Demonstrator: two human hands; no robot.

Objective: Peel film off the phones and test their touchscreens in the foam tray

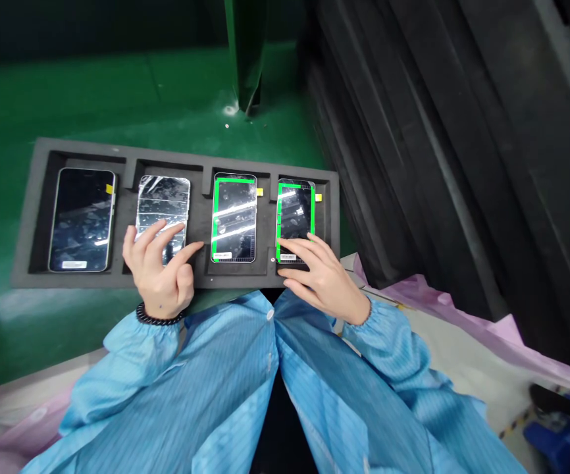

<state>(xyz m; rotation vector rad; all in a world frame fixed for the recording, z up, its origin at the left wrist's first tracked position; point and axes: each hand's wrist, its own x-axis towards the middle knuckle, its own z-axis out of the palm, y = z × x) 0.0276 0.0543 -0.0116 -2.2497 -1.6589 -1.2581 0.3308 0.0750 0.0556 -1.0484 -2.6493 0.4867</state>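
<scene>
A grey foam tray (199,282) lies across the green surface, with a smartphone in each of its compartments. Over the second phone from the left (164,194), whose screen looks bright and reflective, my left hand (161,270) hovers or rests with fingers spread. At the far right, a phone with green lines on its screen (295,214) has my right hand (322,273) at its lower end, fingers stretched out over it. Between my hands sits another phone showing a green border (235,220). The leftmost phone (82,220) has a dark screen and a yellow tab.
The tray lies on a green surface (117,118); a green metal post (246,52) rises behind it. Dark ridged panels or stacked trays (453,131) fill the right side. Pink sheeting (463,316) hangs at the lower right, near a blue object (561,434).
</scene>
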